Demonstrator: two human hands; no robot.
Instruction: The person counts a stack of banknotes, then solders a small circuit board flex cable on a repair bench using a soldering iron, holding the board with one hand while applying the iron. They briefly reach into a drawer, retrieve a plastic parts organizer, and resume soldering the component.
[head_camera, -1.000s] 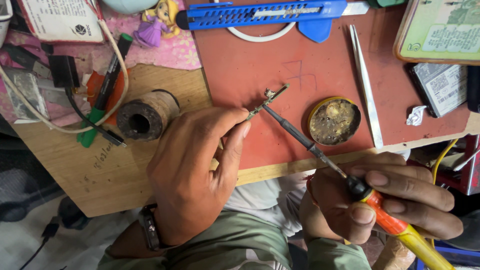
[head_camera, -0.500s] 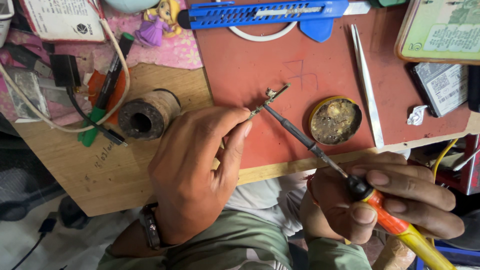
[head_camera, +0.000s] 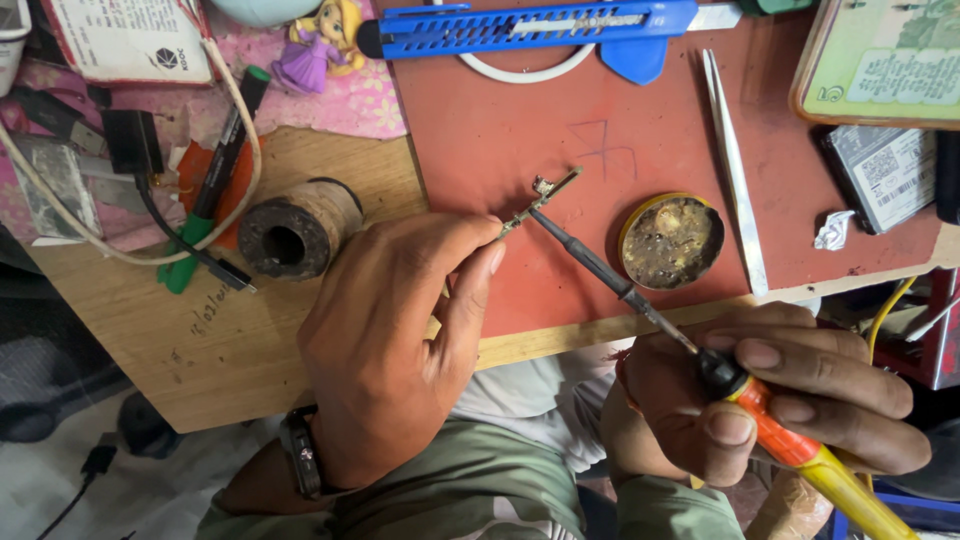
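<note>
My left hand pinches one end of a small thin metal part and holds it over the red mat. In my right hand is a soldering iron with an orange and yellow handle. Its dark tip touches the metal part near the middle. A round tin of brownish flux lies on the mat just right of the iron's shaft.
Metal tweezers lie right of the tin. A blue utility knife lies at the mat's far edge. A spool, a green-tipped pen, cables and a small doll sit on the left. A phone battery lies at the right.
</note>
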